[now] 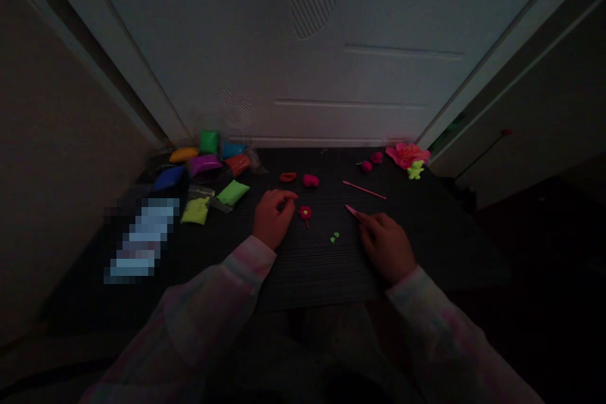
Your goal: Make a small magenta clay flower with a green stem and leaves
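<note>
My right hand (pixel 387 246) grips a pink pointed clay tool (pixel 351 209), its tip aimed left just above the dark table. My left hand (pixel 273 219) is curled, thumb and index finger drawn together; anything between them is too small to make out. Just right of those fingertips lies a small red clay flower (pixel 305 212) with a yellow centre and a brownish stem. Two tiny green clay leaves (pixel 334 238) lie between the hands. Beyond the left hand sit a lump of pinkish-red clay (pixel 311 180) and a flat orange-red piece (pixel 288 177).
Bags of coloured clay (pixel 204 165) crowd the table's back left, near a blurred-out bright rectangle (pixel 149 237). A thin pink stick tool (pixel 364 190) lies at right. Behind it are two crimson balls (pixel 366 166), a pink flower (pixel 406 154) and a yellow-green figure (pixel 415 170). A white panel (pixel 303 76) borders the back.
</note>
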Tool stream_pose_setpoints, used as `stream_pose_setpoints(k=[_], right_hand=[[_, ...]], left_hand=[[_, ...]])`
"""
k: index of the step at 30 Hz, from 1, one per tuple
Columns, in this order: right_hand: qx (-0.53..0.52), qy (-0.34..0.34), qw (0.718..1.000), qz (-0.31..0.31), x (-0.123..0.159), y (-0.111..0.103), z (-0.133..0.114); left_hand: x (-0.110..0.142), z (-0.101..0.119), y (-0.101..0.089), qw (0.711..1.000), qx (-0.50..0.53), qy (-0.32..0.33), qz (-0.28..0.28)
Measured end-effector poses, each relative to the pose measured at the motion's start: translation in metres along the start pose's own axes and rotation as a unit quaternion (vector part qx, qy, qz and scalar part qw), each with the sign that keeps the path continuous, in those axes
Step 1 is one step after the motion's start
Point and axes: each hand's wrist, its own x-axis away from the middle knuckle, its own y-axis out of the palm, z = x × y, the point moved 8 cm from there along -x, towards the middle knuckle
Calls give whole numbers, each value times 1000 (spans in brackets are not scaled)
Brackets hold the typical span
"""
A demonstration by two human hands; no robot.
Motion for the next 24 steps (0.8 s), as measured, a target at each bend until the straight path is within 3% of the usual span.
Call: stream_pose_setpoints(k=[4, 9, 12, 18, 24], right_hand=[[19, -18, 999, 18, -2, -4, -8], [-17, -83, 996, 1, 0, 0, -30], [-50, -98, 994, -11, -1, 4, -36], [-140, -84, 986, -43, -8, 3, -34], [-266, -76, 955, -108, -43, 3, -50]], left_hand=[[0, 7, 2, 999, -12, 41, -13], [16, 37, 22, 984, -24, 143, -105], [23, 43, 28, 979, -24, 158, -126], [15, 21, 15, 991, 13, 90, -101], [13, 8, 6, 988, 105, -9, -113]])
